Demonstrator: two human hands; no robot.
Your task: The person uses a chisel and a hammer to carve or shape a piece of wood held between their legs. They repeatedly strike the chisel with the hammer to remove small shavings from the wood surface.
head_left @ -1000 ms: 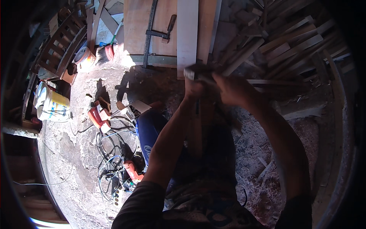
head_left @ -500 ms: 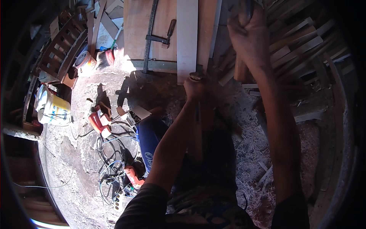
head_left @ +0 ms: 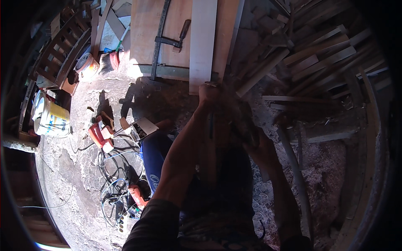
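My left hand is closed in a fist around an upright tool, which looks like a chisel; its round top shows above the fist. Under that fist, a narrow dark strip lines up with a length of wood between my legs. My right hand grips a dark, thick mallet-like tool, smeared by motion. That tool slants up and left toward my left fist; whether the two touch cannot be made out. Just beyond my left hand lies the end of a pale plank.
A bar clamp lies on a wooden board. Left on the floor are a red power tool, an orange drill, tangled cables, a white bucket and a brush. Timber offcuts pile up at right, near wood shavings.
My right hand has swung down from high at the upper right to beside my left fist, bringing the mallet-like tool along. My left hand keeps its grip. The whole view has shifted slightly.
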